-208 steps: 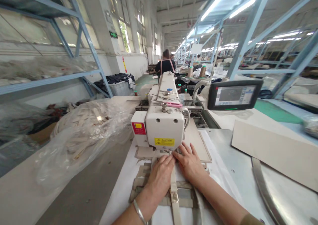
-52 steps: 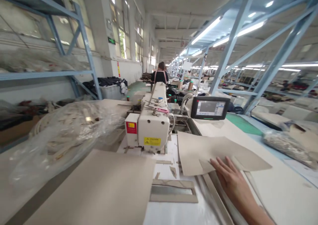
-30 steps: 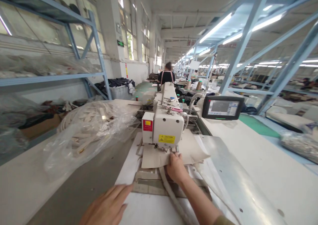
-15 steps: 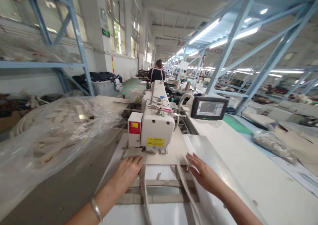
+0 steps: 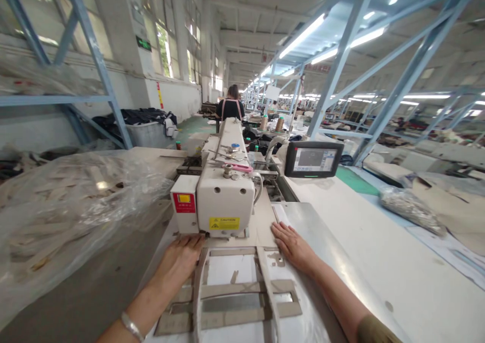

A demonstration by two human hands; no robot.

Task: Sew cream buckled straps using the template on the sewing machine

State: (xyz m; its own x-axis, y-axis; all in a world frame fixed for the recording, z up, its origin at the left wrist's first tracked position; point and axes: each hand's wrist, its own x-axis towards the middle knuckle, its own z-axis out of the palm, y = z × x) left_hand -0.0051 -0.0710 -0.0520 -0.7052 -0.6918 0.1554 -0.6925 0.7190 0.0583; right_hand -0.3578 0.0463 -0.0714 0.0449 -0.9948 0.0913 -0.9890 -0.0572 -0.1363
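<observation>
Beneath the head of a white sewing machine lies a flat beige fabric piece, with two pale straps running from it toward me. My left hand lies flat at the piece's left front edge, its fingertips beside the machine head and partly hidden. My right hand rests with fingers spread at the right edge of the piece. A template with taupe strips is under the straps.
Clear plastic bags of beige pieces cover the left side. A control screen stands at the right rear. Blue metal racks rise on both sides. A person in black is beyond the machine.
Both hands and the beige piece have moved forward, further under the machine head. More of the strip-covered template shows in front. The view has shifted slightly to the right.
</observation>
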